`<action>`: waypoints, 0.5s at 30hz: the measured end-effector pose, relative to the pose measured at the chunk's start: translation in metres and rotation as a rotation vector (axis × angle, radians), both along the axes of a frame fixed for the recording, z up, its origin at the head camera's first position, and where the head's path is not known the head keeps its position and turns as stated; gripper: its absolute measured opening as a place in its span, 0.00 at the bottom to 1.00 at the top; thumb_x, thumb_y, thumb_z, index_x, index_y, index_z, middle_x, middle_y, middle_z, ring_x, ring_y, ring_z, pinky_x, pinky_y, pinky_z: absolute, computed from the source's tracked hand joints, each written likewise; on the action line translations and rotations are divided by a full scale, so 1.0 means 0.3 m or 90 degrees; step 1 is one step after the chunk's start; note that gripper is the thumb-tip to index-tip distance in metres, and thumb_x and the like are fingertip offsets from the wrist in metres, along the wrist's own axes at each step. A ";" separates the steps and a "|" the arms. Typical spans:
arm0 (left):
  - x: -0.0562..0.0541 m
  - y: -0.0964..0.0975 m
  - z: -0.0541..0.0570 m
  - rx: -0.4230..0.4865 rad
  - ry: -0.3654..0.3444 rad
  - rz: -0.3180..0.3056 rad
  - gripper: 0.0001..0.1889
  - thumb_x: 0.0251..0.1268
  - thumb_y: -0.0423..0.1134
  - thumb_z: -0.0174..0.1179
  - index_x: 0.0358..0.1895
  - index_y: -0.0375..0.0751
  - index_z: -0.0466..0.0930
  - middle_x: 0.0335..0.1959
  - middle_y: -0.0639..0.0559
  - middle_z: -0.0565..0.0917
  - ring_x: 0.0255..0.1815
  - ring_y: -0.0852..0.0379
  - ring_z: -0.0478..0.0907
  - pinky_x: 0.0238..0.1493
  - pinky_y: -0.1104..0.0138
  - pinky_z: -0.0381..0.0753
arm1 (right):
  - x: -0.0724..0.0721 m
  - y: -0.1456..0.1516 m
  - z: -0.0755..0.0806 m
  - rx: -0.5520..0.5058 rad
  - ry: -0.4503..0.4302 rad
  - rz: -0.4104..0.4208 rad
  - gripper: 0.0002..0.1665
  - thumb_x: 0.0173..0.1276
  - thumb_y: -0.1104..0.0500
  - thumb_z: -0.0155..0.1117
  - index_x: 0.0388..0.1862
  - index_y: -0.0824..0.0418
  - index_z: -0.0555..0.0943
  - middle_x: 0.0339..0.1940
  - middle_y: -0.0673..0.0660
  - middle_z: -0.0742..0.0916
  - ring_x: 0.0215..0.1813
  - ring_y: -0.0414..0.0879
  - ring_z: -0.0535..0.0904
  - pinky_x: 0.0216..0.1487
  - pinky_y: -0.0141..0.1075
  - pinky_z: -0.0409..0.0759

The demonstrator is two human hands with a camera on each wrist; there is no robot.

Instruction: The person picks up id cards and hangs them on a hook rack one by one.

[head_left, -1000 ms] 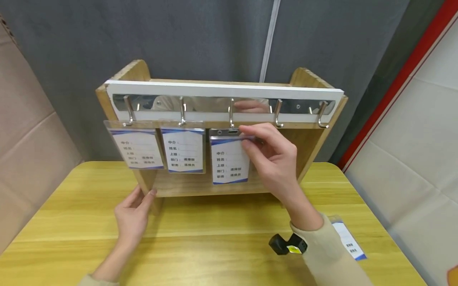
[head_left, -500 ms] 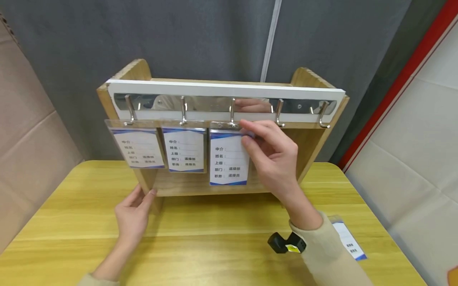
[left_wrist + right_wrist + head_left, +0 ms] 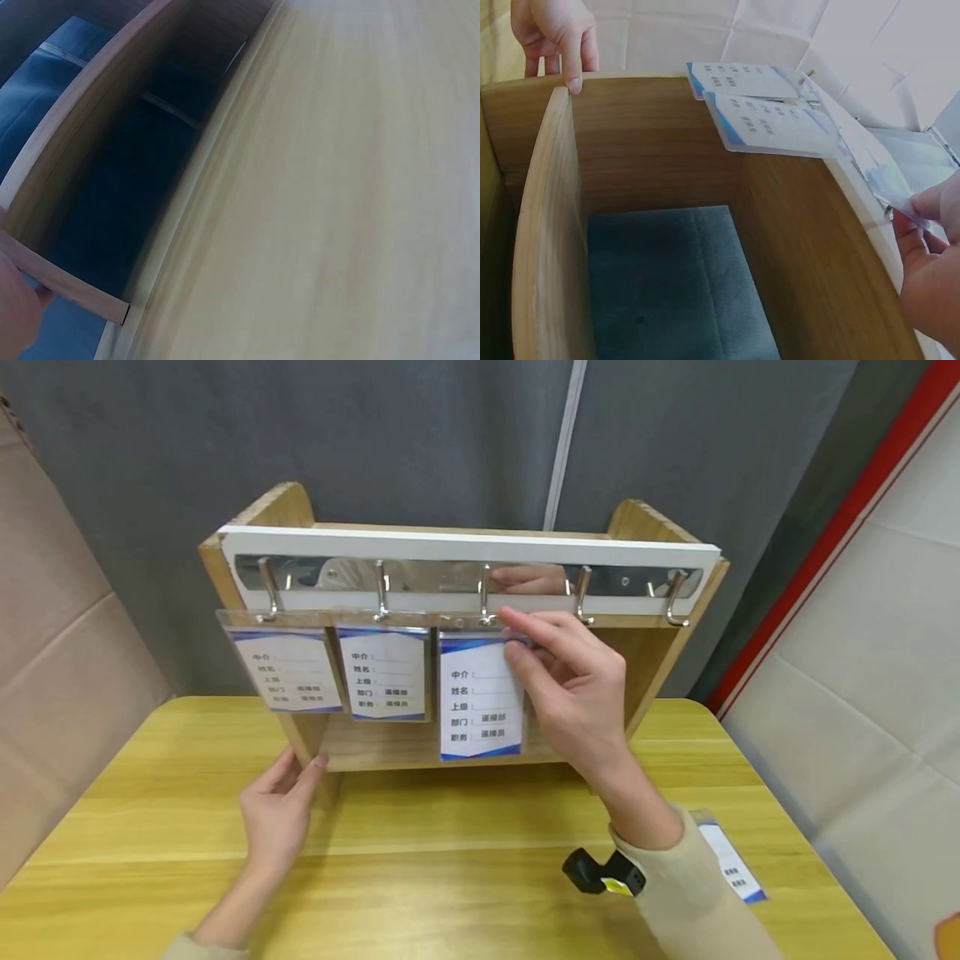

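Observation:
My right hand [image 3: 573,689] pinches the top right corner of a clear badge holder [image 3: 480,702] with a white and blue card inside. The top strip of that holder overlaps the tip of the middle hook [image 3: 486,597] in the head view. Two similar badge holders, one at the far left [image 3: 288,670] and one beside it [image 3: 384,675], hang from the first two hooks. Down at the left, my left hand [image 3: 277,810] grips the lower side panel of the wooden rack [image 3: 390,747], thumb at its front edge; the right wrist view also shows this hand [image 3: 559,34].
A white rail with a shiny strip [image 3: 435,577] runs across the rack's front. Two more hooks, one right of middle [image 3: 582,593] and one at the far right [image 3: 677,597], carry nothing. Another badge holder [image 3: 731,860] lies on the wooden table [image 3: 450,877] by the right sleeve.
The top of the held badge holder has risen slightly to the middle hook's tip, and its lower edge now sits lower in view. My left hand keeps its place on the rack.

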State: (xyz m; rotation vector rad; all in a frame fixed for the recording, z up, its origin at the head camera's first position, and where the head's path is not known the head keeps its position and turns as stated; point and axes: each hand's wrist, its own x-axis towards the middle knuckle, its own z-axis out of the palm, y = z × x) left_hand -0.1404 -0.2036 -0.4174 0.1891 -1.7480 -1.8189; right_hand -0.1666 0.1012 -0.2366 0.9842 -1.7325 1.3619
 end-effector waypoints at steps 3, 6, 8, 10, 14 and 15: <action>0.001 0.000 0.000 -0.007 -0.004 0.006 0.21 0.65 0.22 0.66 0.61 0.29 0.79 0.54 0.40 0.82 0.45 0.72 0.85 0.49 0.75 0.85 | 0.009 -0.002 0.006 0.002 -0.010 -0.006 0.17 0.66 0.77 0.67 0.54 0.73 0.85 0.45 0.62 0.88 0.27 0.42 0.72 0.21 0.26 0.68; 0.000 0.000 0.000 -0.008 -0.006 0.007 0.21 0.65 0.22 0.66 0.61 0.29 0.79 0.54 0.39 0.82 0.45 0.72 0.85 0.49 0.74 0.85 | 0.013 -0.003 0.008 0.007 -0.015 -0.012 0.17 0.67 0.77 0.67 0.54 0.72 0.85 0.45 0.61 0.88 0.27 0.42 0.72 0.20 0.26 0.67; 0.000 0.000 0.000 -0.003 -0.003 0.004 0.21 0.64 0.22 0.66 0.61 0.29 0.79 0.54 0.40 0.82 0.44 0.72 0.85 0.49 0.74 0.85 | 0.013 -0.002 0.009 0.011 -0.017 -0.017 0.17 0.67 0.77 0.66 0.55 0.72 0.85 0.45 0.61 0.88 0.26 0.42 0.71 0.19 0.27 0.66; -0.001 0.000 0.000 0.001 0.000 0.000 0.22 0.64 0.22 0.66 0.61 0.29 0.79 0.53 0.40 0.82 0.44 0.72 0.85 0.49 0.74 0.85 | 0.013 -0.001 0.008 0.016 -0.023 -0.020 0.17 0.68 0.76 0.66 0.55 0.72 0.85 0.46 0.61 0.88 0.27 0.42 0.71 0.20 0.27 0.67; -0.001 0.002 -0.001 0.001 -0.001 0.005 0.21 0.64 0.22 0.66 0.61 0.29 0.79 0.53 0.42 0.83 0.44 0.72 0.85 0.49 0.73 0.85 | 0.010 -0.005 0.003 0.015 -0.048 -0.017 0.18 0.68 0.76 0.66 0.56 0.71 0.85 0.46 0.60 0.88 0.28 0.43 0.73 0.22 0.26 0.70; -0.001 0.003 -0.001 -0.001 -0.002 0.006 0.21 0.64 0.22 0.66 0.61 0.29 0.79 0.53 0.42 0.83 0.44 0.72 0.85 0.49 0.73 0.85 | 0.008 -0.005 0.002 0.014 -0.053 -0.016 0.18 0.68 0.76 0.66 0.56 0.71 0.85 0.47 0.60 0.88 0.28 0.43 0.73 0.23 0.25 0.72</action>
